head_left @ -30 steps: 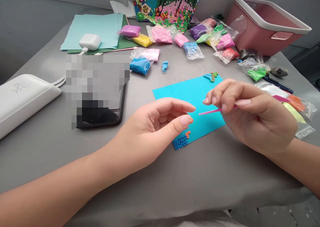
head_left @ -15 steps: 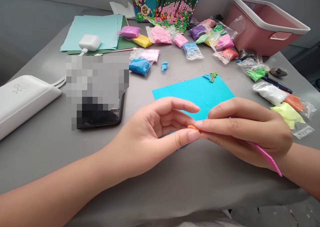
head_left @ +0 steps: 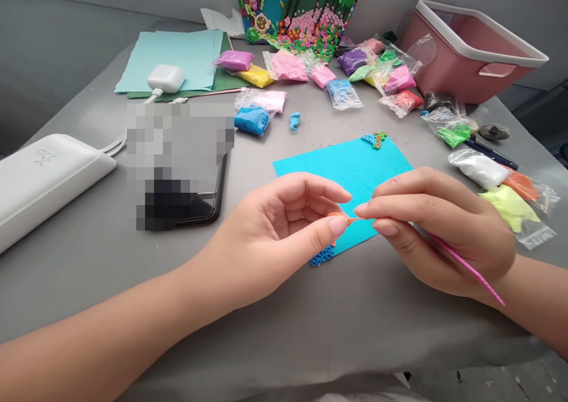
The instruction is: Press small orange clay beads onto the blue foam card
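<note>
Between thumb and finger, my left hand (head_left: 288,230) pinches a small lump of orange modelling clay (head_left: 338,215). A thin orange strand stretches from it to the fingertips of my right hand (head_left: 437,230). A pink clay tool (head_left: 465,266) is tucked in my right hand, its handle sticking out toward the lower right. Under both hands lies a bright blue card (head_left: 328,165). Tiny blue and orange-green clay rings (head_left: 375,138) decorate its far corner, and blue clay rings (head_left: 322,256) sit at its near corner, partly behind my left thumb.
Clay packets (head_left: 288,66) spread along the back, and more, such as a white packet (head_left: 479,168), lie right. A pink bin (head_left: 461,71) stands back right, near a clay-decorated picture (head_left: 306,23). Left are a white power bank (head_left: 53,183), a phone (head_left: 208,207) and paper sheets (head_left: 186,53).
My right fingertips have drawn away from my left, pulling the orange clay into a thin strand. The blue rings at the card's near corner have come into fuller view.
</note>
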